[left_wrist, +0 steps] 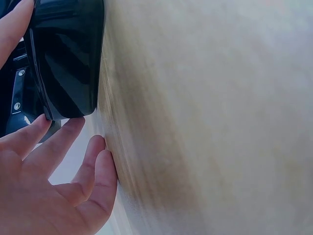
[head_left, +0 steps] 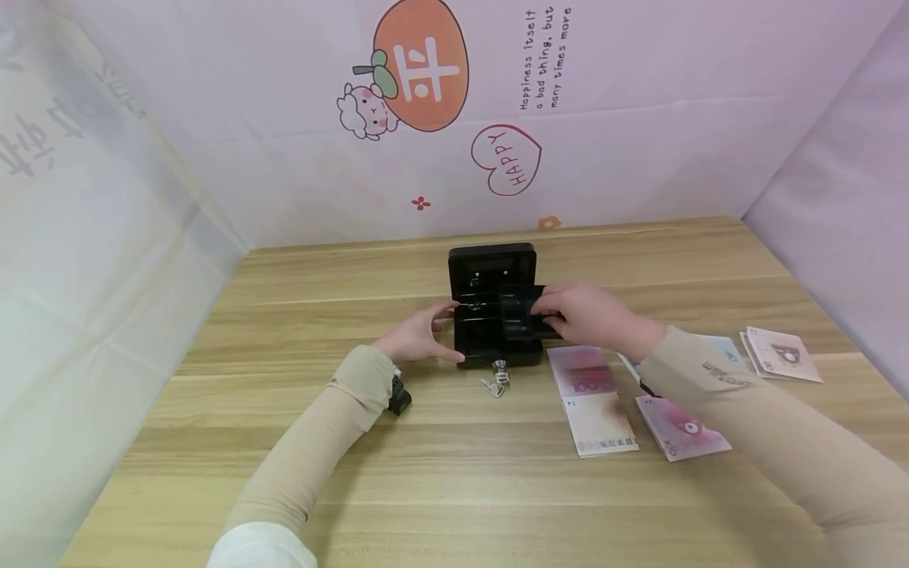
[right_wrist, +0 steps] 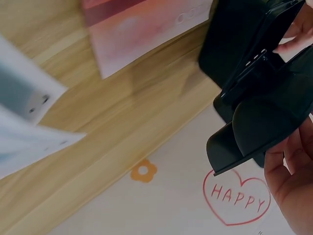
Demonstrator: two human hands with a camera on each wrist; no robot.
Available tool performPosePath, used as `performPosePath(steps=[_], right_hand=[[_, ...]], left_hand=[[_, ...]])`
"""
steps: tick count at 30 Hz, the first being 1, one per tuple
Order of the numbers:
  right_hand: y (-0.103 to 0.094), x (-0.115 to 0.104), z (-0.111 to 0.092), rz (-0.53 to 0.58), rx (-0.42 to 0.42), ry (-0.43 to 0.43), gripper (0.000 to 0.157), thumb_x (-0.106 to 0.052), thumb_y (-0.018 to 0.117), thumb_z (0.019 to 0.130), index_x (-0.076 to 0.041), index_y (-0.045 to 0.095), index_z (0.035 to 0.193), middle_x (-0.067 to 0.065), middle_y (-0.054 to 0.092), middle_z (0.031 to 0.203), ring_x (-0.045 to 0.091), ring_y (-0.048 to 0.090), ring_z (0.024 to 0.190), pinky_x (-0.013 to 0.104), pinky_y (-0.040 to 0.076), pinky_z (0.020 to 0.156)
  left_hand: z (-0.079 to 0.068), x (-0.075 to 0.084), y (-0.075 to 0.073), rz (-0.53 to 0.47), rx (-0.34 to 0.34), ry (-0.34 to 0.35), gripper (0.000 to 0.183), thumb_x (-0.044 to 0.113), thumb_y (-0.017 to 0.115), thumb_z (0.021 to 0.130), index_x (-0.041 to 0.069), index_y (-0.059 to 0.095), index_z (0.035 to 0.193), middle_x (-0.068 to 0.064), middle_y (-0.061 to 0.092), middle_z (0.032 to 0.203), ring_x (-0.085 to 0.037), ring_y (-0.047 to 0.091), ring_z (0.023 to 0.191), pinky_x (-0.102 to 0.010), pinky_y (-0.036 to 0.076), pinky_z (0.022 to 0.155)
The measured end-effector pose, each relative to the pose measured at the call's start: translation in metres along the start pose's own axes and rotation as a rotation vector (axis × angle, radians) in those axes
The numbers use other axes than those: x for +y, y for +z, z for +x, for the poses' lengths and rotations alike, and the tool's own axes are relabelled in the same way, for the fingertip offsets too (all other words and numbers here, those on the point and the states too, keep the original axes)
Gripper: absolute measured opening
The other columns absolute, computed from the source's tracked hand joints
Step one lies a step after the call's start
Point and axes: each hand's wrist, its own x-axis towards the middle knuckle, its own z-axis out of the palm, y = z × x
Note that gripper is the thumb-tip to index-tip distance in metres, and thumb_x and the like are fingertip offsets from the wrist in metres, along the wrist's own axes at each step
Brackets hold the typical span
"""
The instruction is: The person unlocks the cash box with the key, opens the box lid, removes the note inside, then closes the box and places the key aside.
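A small black cash box (head_left: 469,339) lies open on the wooden table, its lid (head_left: 492,260) raised toward the wall. My left hand (head_left: 412,335) holds the box at its left side, thumb by the front corner and fingers near the hinge end. The left wrist view shows fingertips against the box's dark side wall (left_wrist: 68,63). Over the right part of the box, my right hand (head_left: 592,315) grips a black coin tray (head_left: 517,306) by its right end. In the right wrist view, that tray (right_wrist: 274,112) shows rounded compartments and is tilted.
Keys (head_left: 495,388) and a silver lock cylinder (head_left: 501,369) are at the box's front edge. Pink banknotes (head_left: 582,371) lie to its right, with more notes (head_left: 682,427) under the right forearm and others (head_left: 784,353) farther right. A printed cloth wall (head_left: 319,189) stands behind.
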Motion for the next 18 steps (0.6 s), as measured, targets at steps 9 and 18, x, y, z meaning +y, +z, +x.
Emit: performPosePath(steps=[9, 18], right_hand=[[0.014, -0.01, 0.019, 0.018, -0.012, -0.034, 0.019, 0.007, 0.065, 0.079, -0.002, 0.072, 0.095, 0.007, 0.068, 0.09, 0.021, 0.067, 0.083, 0.036, 0.057, 0.076], [0.025, -0.021, 0.037, 0.014, -0.078, 0.034, 0.018, 0.003, 0.064, 0.083, -0.004, 0.071, 0.098, 0.007, 0.067, 0.095, 0.021, 0.066, 0.09, 0.037, 0.056, 0.082]], left_hand=[[0.0, 0.001, 0.0, -0.002, 0.003, 0.007, 0.098, 0.018, 0.082, 0.073, 0.013, 0.023, 0.15, -0.013, 0.033, 0.151, -0.037, 0.038, 0.134, -0.041, 0.034, 0.112], [-0.001, 0.002, 0.0, -0.024, -0.01, 0.033, 0.097, 0.016, 0.082, 0.074, 0.009, 0.022, 0.15, -0.014, 0.033, 0.151, -0.034, 0.037, 0.136, -0.04, 0.032, 0.113]])
